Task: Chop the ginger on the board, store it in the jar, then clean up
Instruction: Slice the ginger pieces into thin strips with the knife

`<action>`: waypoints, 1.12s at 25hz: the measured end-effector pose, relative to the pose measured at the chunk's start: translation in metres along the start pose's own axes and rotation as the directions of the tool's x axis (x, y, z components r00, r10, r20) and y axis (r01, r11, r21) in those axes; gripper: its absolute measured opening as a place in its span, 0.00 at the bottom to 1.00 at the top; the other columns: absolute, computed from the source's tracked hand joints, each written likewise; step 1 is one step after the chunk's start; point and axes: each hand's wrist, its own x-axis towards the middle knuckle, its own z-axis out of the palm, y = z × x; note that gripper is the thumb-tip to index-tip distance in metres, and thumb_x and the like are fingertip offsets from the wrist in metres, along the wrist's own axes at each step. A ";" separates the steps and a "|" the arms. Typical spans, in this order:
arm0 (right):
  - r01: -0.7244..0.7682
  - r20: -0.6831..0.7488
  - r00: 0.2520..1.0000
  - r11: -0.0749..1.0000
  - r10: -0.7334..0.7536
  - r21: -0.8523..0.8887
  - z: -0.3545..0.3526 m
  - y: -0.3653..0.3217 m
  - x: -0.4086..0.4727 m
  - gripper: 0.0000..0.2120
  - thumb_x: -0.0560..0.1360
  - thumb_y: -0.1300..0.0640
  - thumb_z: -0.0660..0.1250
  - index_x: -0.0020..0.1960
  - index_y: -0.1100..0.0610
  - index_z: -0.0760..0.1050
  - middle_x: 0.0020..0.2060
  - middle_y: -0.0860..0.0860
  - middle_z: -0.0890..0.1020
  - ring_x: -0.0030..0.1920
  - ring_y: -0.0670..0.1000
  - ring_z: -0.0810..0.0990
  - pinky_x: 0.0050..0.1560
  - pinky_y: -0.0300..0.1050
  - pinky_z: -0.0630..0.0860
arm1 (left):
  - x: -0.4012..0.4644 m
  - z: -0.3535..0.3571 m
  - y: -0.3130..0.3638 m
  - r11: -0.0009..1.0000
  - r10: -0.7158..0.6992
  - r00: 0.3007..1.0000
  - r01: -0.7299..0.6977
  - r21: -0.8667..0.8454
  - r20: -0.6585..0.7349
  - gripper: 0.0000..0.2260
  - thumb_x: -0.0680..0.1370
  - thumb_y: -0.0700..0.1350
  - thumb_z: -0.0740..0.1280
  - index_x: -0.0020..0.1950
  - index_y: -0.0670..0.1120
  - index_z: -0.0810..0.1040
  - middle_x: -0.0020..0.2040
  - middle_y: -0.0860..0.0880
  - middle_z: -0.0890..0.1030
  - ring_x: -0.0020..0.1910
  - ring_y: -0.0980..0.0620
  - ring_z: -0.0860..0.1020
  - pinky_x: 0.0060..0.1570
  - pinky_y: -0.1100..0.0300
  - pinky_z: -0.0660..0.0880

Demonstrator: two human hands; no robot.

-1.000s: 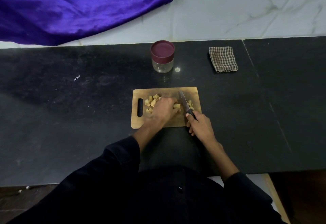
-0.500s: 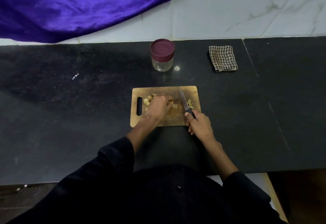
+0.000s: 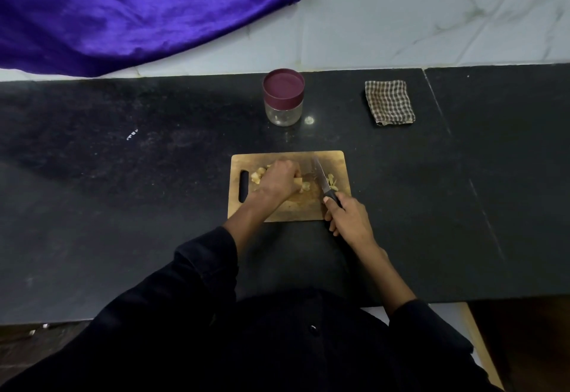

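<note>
1. A person in dark sleeves stands at a black counter point(image 3: 123, 206) and looks down at a wooden cutting board point(image 3: 333, 160).
2. The board lies flat near the front of the counter. It has a slot handle on its left end.
3. The left hand point(image 3: 277, 180) is on the board. Its fingers are curled down over a chunk of ginger point(image 3: 298, 182) and hold it in place.
4. More pale ginger pieces point(image 3: 257, 175) sit just left of that hand, near the slot.
5. The right hand point(image 3: 348, 219) is wrapped tight around the black handle of a knife point(image 3: 320, 178), at the board's front right corner.
6. The knife blade points away from the person, over the board, just right of the held chunk. I cannot tell if the edge is touching the wood.
7. A small heap of thin ginger bits point(image 3: 332, 182) lies to the right of the blade.
8. A clear jar point(image 3: 283, 110) with a dark red lid stands upright behind the board, well apart from it. The lid is on. Something pale shows at the bottom, but it is too small to name.
9. A folded checked cloth point(image 3: 390, 102) lies on the counter to the right of the jar.
10. A shiny purple cloth point(image 3: 123, 12) hangs down over the white wall at the back left.
</note>
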 end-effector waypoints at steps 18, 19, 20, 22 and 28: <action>-0.004 -0.001 1.000 1.000 0.004 0.004 0.000 0.000 -0.001 0.07 0.83 0.54 0.61 0.50 0.56 0.75 0.37 0.57 0.83 0.26 0.47 0.77 0.25 0.38 0.73 | -0.013 0.009 0.002 0.989 0.134 0.989 -0.138 -0.056 -0.065 0.15 0.71 0.42 0.75 0.56 0.44 0.80 0.54 0.46 0.81 0.53 0.50 0.78 0.53 0.57 0.75; -0.004 0.004 1.000 1.000 0.004 0.005 0.000 -0.001 -0.001 0.07 0.83 0.54 0.61 0.50 0.55 0.75 0.37 0.57 0.83 0.27 0.47 0.77 0.25 0.38 0.73 | -0.013 0.008 0.002 0.989 0.131 0.990 -0.135 -0.063 -0.058 0.15 0.71 0.42 0.75 0.57 0.44 0.79 0.54 0.46 0.80 0.53 0.50 0.78 0.53 0.57 0.75; -0.006 0.008 1.000 1.000 0.006 0.005 -0.001 -0.002 -0.001 0.07 0.83 0.54 0.60 0.51 0.55 0.75 0.37 0.57 0.83 0.27 0.47 0.77 0.26 0.39 0.74 | -0.013 0.007 0.002 0.988 0.131 0.990 -0.134 -0.075 -0.051 0.16 0.70 0.42 0.75 0.57 0.43 0.79 0.53 0.46 0.80 0.53 0.50 0.78 0.52 0.57 0.75; -0.017 0.021 1.000 1.000 0.017 0.010 -0.002 -0.003 -0.002 0.07 0.83 0.54 0.60 0.52 0.56 0.75 0.38 0.56 0.82 0.27 0.47 0.77 0.25 0.39 0.74 | -0.014 0.006 0.000 0.985 0.133 0.990 -0.137 -0.102 -0.044 0.17 0.71 0.40 0.74 0.58 0.43 0.78 0.54 0.46 0.79 0.54 0.50 0.78 0.53 0.59 0.75; -0.095 0.140 0.986 0.994 0.088 0.046 0.002 -0.017 -0.024 0.07 0.84 0.53 0.56 0.58 0.53 0.70 0.36 0.54 0.80 0.26 0.48 0.77 0.23 0.41 0.74 | -0.017 0.006 -0.004 0.984 0.153 0.986 -0.158 -0.078 -0.062 0.12 0.75 0.39 0.69 0.58 0.42 0.80 0.56 0.44 0.79 0.54 0.49 0.77 0.57 0.56 0.73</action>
